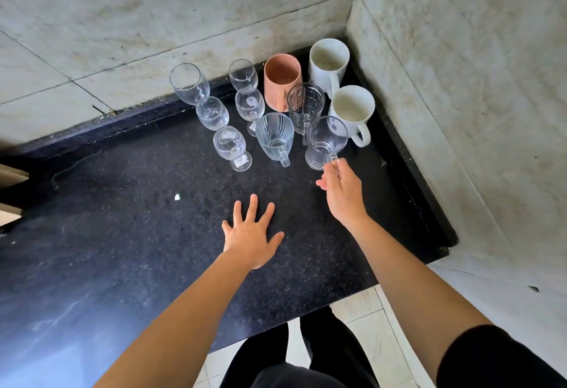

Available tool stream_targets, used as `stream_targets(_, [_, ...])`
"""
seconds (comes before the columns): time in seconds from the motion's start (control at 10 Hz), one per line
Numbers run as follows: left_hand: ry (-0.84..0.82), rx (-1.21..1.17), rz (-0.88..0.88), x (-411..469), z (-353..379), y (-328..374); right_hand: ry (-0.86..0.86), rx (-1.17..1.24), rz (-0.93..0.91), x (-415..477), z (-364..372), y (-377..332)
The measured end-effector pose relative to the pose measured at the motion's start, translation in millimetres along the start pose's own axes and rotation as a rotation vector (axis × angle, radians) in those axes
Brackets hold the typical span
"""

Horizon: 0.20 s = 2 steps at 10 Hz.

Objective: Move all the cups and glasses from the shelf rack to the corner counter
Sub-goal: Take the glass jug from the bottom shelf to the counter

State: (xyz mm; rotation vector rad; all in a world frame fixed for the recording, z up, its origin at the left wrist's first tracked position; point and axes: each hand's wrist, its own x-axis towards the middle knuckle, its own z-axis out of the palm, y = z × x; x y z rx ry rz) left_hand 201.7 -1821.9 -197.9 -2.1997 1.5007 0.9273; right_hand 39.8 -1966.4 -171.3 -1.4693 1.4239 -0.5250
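Note:
Several cups and glasses stand grouped in the far right corner of the black counter [138, 234]. My right hand [340, 188] grips the handle of a clear glass mug [325, 143] that rests upright at the front of the group. My left hand [250, 234] lies flat on the counter, fingers spread, holding nothing. Beside the held mug stands a ribbed glass mug [274, 139] and behind it a patterned glass [305, 105]. Two white mugs [351, 111] and a pink cup [281, 80] stand at the back. Several stemmed wine glasses [230, 145] stand to the left.
Tiled walls [460, 80] close in the corner behind and to the right. The counter's front edge [291, 317] runs above a pale tiled floor. A small white scrap [177, 197] lies on the counter. My dark-clothed legs show below.

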Motion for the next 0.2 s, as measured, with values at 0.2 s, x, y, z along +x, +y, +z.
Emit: stream_targets(0.2, [-0.018, 0.005, 0.007, -0.4, -3.8, -0.2, -0.034, -0.291, 0.005, -7.5, -11.0, -8.9])
